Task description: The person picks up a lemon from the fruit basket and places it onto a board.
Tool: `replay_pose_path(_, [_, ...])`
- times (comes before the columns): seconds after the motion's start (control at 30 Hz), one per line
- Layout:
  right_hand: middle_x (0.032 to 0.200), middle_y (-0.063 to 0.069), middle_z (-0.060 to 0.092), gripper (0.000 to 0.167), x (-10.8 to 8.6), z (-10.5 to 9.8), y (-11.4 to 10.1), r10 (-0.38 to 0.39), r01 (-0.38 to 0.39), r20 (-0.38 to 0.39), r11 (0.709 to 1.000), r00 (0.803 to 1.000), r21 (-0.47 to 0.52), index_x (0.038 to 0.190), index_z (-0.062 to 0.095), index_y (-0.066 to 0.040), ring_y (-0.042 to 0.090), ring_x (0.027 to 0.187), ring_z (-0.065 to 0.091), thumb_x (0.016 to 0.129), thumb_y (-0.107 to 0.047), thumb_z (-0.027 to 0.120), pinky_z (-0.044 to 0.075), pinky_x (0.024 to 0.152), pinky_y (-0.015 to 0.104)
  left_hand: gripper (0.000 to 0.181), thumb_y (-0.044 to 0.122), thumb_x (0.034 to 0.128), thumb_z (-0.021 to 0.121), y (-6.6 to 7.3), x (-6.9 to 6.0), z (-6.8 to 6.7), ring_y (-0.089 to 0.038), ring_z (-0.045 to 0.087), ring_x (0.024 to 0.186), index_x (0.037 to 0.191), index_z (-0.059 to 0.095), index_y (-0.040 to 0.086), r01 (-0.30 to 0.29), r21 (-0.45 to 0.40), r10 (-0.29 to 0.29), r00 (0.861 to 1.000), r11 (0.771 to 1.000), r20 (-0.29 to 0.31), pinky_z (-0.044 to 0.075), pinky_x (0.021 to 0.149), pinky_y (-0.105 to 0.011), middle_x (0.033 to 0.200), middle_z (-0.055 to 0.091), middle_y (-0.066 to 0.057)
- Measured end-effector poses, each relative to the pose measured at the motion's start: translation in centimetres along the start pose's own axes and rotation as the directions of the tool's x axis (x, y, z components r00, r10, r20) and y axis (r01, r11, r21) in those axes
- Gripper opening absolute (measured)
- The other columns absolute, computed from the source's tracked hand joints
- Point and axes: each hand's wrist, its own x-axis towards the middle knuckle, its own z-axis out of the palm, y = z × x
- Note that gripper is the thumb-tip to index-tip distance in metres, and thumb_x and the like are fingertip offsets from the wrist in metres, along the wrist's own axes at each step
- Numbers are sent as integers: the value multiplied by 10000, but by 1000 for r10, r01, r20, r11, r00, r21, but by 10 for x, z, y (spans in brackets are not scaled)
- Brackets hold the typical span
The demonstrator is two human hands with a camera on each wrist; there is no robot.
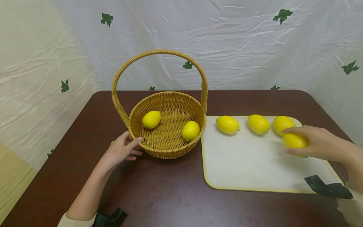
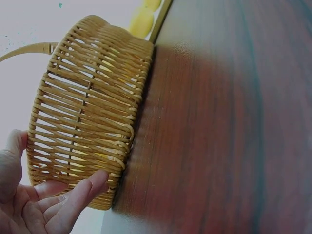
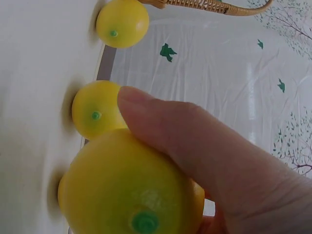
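Observation:
A wicker basket [image 1: 167, 154] with a tall arched handle stands on the table, and two lemons lie inside it, one lemon [image 1: 151, 119] at the left and another lemon [image 1: 190, 131] at the right. My left hand [image 1: 122, 148] holds the basket's near left rim, thumb over the edge and fingers against the woven outer side [image 2: 83, 107]. Over the right part of a white tray [image 1: 246, 170], my right hand [image 1: 320, 142] grips a lemon [image 3: 131, 187] between thumb and fingers. Three more lemons sit along the tray's far side: a left [image 1: 227, 125], a middle [image 1: 258, 124] and a right one [image 1: 283, 124].
The dark wooden table [image 1: 170, 192] has rounded far corners. White cloth [image 1: 241, 47] with green leaf-like marks hangs behind and at the sides. The basket handle [image 1: 160, 52] rises high, and the basket's right side lies close to the tray's left edge.

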Motion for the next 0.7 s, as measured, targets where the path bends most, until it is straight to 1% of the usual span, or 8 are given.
replay_pose_path(0.07, [856, 52, 515, 686, 1, 1, 1, 4, -4, 18, 1000, 1000, -3, 1221, 542, -33, 193, 707, 451, 716, -450, 748, 380, 569, 297, 395, 373, 918, 541, 0, 0, 0, -262, 669, 820, 1027, 427, 12, 2, 0, -2, 1000, 1000, -2, 557, 643, -377, 1045, 628, -199])
replay_pose_path(0.17, [923, 81, 563, 684, 5, 4, 4, -9, 10, 35, 1000, 999, -11, 1212, 544, -14, 203, 737, 474, 712, -428, 758, 415, 599, 325, 381, 359, 921, 542, 1, -1, -1, -258, 670, 816, 1030, 429, 11, 2, 1, -2, 1000, 1000, -5, 557, 642, -376, 1039, 629, -199])
replay_pose_path(0.27, [987, 103, 596, 660, 7, 9, 6, -43, 43, 39, 999, 998, -13, 1194, 557, -12, 213, 774, 491, 699, -388, 778, 433, 643, 352, 434, 410, 905, 549, 1, -1, 0, -254, 670, 816, 1026, 425, 12, 3, 2, -3, 1000, 1000, -3, 557, 644, -374, 1041, 624, -204])
replay_pose_path(0.4, [980, 65, 593, 654, 10, 15, 6, -54, 53, 72, 998, 996, 21, 1198, 562, -28, 215, 799, 480, 689, -370, 786, 427, 673, 357, 437, 413, 903, 550, 1, -2, 0, -256, 669, 820, 1019, 421, 12, 7, 3, -7, 1000, 1000, -4, 557, 645, -371, 1043, 620, -207])
replay_pose_path(0.53, [982, 39, 586, 664, 13, 18, 4, -43, 39, 117, 999, 992, 34, 1205, 565, -42, 216, 812, 475, 692, -409, 771, 442, 695, 373, 375, 353, 926, 536, 2, -2, 1, -271, 667, 827, 1015, 416, 9, 10, 0, -10, 1000, 1000, -3, 557, 647, -374, 1048, 615, -215])
replay_pose_path(0.7, [989, 52, 590, 672, 14, 18, 3, -35, 32, 121, 999, 992, 27, 1199, 567, -45, 222, 817, 483, 684, -424, 772, 461, 712, 407, 375, 351, 928, 533, 2, -1, 0, -276, 666, 830, 1013, 412, 6, 5, 0, -5, 1000, 1000, -2, 557, 647, -374, 1050, 610, -219])
